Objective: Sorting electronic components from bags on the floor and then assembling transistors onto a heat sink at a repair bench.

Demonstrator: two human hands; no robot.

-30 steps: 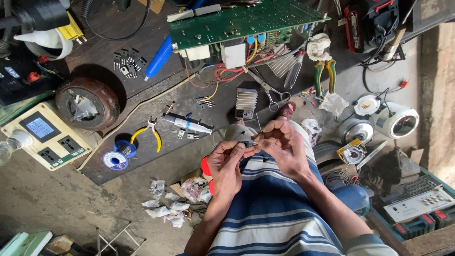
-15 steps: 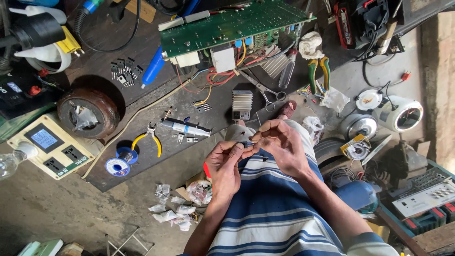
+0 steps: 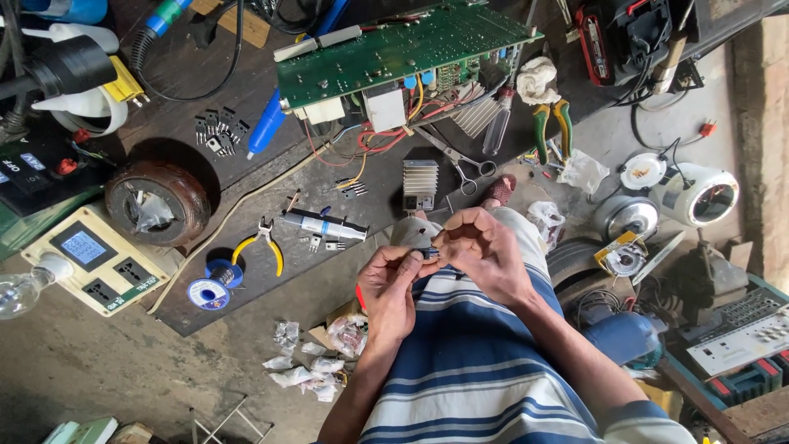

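Dark small part (image 3: 429, 253) pinched between both our hands, above the striped lap.
Since a moment ago, left hand (image 3: 389, 289) and right hand (image 3: 485, 252) fingers keep grasping it; the view shifted, the work unchanged.

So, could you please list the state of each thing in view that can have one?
Left hand: pinching a small dark part.
Right hand: pinching the same small dark part.
Green circuit board: bare, wires attached.
Scissors: shut, lying flat.
Yellow-handled pliers: handles spread, lying flat.
Light bulb: unlit.
Solder spool: lying flat.
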